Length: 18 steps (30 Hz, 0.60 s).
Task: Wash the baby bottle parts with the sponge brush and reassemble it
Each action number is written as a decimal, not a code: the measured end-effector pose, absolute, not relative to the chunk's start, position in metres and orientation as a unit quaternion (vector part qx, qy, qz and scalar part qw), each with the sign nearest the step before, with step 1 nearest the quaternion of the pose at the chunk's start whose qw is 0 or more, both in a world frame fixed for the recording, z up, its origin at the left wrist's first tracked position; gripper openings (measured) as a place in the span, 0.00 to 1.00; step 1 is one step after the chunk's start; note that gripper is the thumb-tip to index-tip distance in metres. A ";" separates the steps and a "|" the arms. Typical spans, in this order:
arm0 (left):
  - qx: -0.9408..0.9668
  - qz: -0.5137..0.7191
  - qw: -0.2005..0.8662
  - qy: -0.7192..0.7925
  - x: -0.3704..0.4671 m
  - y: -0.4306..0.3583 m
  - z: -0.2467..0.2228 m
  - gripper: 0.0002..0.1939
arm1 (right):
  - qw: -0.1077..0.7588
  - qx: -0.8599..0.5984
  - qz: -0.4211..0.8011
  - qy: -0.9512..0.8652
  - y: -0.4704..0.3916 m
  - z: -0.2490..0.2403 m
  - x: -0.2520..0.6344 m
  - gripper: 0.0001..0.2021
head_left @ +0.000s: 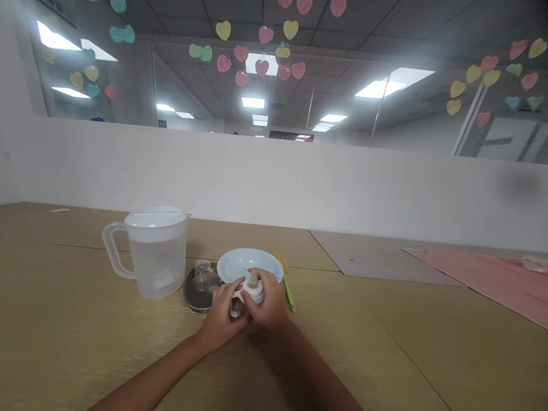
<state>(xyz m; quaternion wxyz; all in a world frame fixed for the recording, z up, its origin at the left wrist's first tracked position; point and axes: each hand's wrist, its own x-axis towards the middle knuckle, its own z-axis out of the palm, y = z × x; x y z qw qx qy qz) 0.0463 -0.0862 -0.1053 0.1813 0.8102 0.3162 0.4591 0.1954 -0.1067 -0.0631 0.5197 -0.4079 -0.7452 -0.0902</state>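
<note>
A baby bottle (253,293) with a white collar and a pale teat is held upright between my hands, just in front of a white bowl (230,256). My left hand (221,317) is closed around the bottle's left side, where a white handle shows. From the right, my right hand (271,301) wraps its fingers and thumb about the white collar. Most of the bottle's body is hidden by my hands. On a dark grey tray (193,302) to the left sits a clear domed cap (203,270).
A translucent lidded pitcher (159,258) stands left of the tray. Behind my right hand lies a brush with a green handle (290,296) and yellow head. A pink mat (515,292) covers the table's right side. A white wall (261,174) rises behind.
</note>
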 end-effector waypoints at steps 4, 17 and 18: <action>0.798 0.469 0.184 0.331 0.049 -0.085 -0.107 0.31 | 0.511 -0.426 -0.106 -0.739 -0.104 -0.064 0.194 0.14; 0.798 0.475 0.157 0.337 0.051 -0.085 -0.106 0.33 | 0.476 -0.494 -0.205 -0.698 -0.100 -0.068 0.185 0.12; 0.798 0.474 0.156 0.337 0.051 -0.085 -0.106 0.33 | 0.476 -0.495 -0.208 -0.697 -0.100 -0.068 0.184 0.12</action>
